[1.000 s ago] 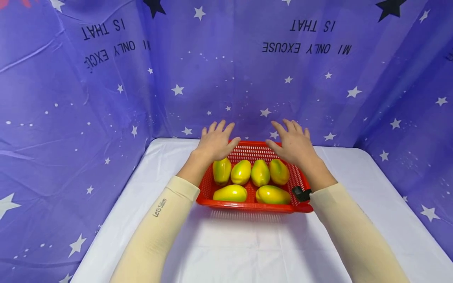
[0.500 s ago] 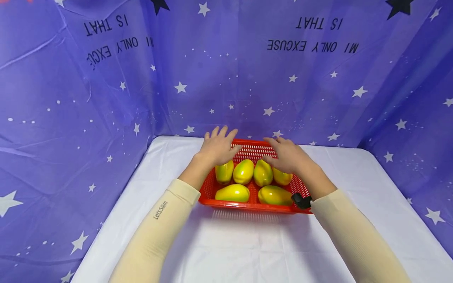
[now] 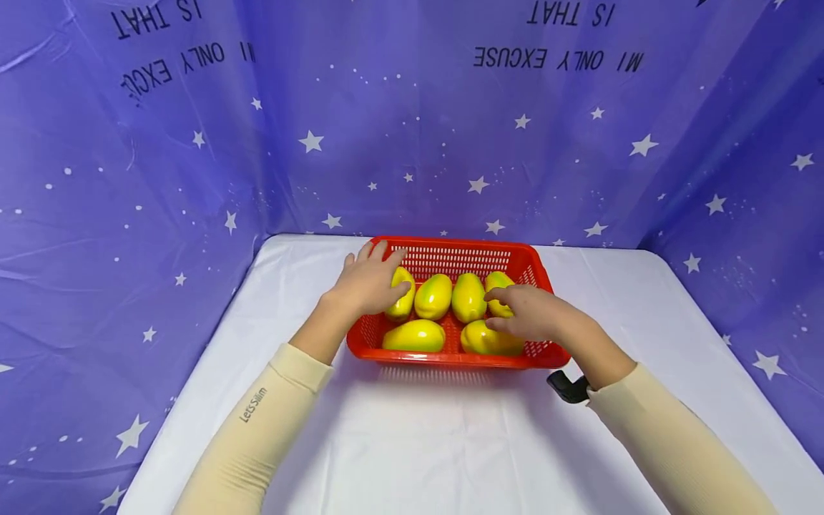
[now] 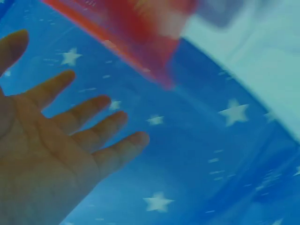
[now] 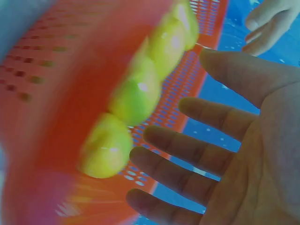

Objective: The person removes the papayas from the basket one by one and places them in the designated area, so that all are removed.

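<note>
Now the right hand [image 3: 531, 312] has come back toward the person, from the basket's far right corner to over the right-side fruits, while the left hand [image 3: 370, 282] remains at the left side. Both hands are wide, fingers spread, holding nothing. Between and below them lies the red basket [image 3: 444, 359] with six yellow-green fruits [image 3: 433, 297]. Beyond the hands, its far rim is near the purple curtain [image 3: 386, 154]; nearer the person than both hands, white tablecloth [image 3: 418, 443] gives open room.
</note>
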Tool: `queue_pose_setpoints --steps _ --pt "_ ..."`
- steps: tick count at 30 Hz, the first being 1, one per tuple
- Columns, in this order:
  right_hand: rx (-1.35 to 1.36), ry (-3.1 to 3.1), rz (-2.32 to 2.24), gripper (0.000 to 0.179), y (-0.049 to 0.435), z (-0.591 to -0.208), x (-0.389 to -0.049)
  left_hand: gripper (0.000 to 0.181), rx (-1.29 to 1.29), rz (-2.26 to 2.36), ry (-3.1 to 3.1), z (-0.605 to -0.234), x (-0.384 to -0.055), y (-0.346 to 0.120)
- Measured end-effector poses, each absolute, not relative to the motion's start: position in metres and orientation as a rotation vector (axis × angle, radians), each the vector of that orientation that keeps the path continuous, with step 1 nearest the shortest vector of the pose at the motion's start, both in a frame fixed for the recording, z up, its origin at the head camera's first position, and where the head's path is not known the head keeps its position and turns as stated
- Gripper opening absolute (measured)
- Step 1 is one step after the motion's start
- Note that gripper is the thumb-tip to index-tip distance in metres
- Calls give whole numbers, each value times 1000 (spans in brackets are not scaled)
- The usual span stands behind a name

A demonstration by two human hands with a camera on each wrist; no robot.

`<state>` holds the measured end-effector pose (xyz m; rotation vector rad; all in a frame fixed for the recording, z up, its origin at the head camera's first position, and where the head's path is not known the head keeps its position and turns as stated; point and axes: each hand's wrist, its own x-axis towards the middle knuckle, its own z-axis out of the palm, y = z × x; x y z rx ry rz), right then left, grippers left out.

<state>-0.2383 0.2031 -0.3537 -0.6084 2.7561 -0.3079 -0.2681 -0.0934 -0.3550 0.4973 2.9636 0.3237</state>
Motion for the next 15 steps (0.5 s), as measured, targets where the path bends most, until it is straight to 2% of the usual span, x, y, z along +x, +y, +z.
queue_pose_setpoints --steps 9,15 --pt "-624 2718 -379 57 206 -374 -241 84 325 578 2953 -402 -271 -123" --pt "-607 2694 -407 59 207 -385 -244 87 287 643 2953 -415 -270 -123"
